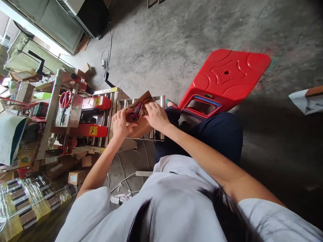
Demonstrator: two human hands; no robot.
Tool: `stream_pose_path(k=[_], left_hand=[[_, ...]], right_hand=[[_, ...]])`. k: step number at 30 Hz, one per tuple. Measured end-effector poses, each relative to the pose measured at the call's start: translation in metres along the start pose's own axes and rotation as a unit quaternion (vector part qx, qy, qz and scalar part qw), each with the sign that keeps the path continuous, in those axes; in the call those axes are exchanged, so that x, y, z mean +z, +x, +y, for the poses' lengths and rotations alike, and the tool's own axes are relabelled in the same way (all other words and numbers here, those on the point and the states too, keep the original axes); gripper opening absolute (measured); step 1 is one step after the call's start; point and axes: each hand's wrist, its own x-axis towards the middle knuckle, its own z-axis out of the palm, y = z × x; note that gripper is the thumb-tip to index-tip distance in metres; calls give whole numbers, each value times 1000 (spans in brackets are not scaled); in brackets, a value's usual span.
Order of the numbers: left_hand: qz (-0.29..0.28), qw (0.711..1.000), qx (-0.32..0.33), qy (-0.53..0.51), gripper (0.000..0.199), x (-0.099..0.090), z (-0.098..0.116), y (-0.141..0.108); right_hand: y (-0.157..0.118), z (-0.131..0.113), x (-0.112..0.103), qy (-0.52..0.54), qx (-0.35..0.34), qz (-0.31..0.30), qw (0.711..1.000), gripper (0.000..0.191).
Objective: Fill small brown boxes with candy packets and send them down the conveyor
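A small open cardboard box (141, 129) sits on the metal roller conveyor (162, 131) in front of me. Colourful patterned material, mostly purple and red, fills its opening; what it is I cannot tell. My left hand (121, 123) grips the box's left side, with the thumb reaching across the near part. On the right side, my right hand (156, 116) closes over the edge, its fingertips bent down against the patterned contents. One flap of the box stands up at the far side, between the hands. The fingertips of the right hand are partly hidden.
Left of the box stands a carton-sealing machine with red covers (92, 130) and red-handled scissors (65, 99) on it. A red plastic stool (230, 75) is at right. Wrapped cartons (27, 198) lie at lower left; a power strip (143, 173) and cables hang below the conveyor.
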Motion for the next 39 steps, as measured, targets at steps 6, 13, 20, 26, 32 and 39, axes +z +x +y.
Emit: stream_pose_path(k=[6,13,20,26,32,39], left_hand=[[-15,1000,2,-19,85,1,-5,5],[-28,999,3,-22,91,1,-4,7],[-21,999,4,-31,86,1,-2,5],[-13,999,12,-50,76,1,2,3],[-18,999,4,-51,75,-1,4,2],[11,998,25,-54,63,5,4,-9]], right_hand=[[23,-2,-23,-47,-12,-96,994,45],[44,-18,-9,-135,10,-136,981,35],[47,-12,1,-136,5,-128,982,36],[12,13,-5,4,-27,1,1000,45],[17,1,-4,-59,-123,-104,985,38],[27,-13,-4,-82,-79,-136,984,39]])
